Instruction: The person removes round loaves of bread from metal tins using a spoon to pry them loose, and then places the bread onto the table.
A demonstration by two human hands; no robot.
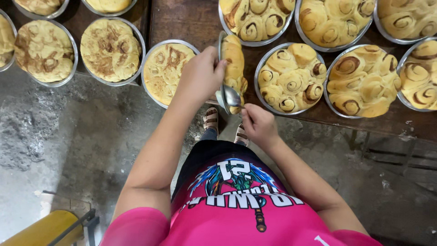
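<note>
Left hand (pixel 200 75) fingers clamped on tilted pan (pixel 221 68) rim. Right hand (pixel 258 124) pinching spoon (pixel 231 96) under bread (pixel 234 68). Prob. soft & light, squashes easy; best held by stiff pan edge.

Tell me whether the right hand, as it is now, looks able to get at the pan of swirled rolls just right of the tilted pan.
Probably yes: the right hand is beside that pan of rolls, nothing between, though it holds a spoon.

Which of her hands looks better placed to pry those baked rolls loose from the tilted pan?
Probably the right hand: it holds the spoon at the lower edge of the rolls. The left hand is busy gripping the tilted pan on its edge.
</note>
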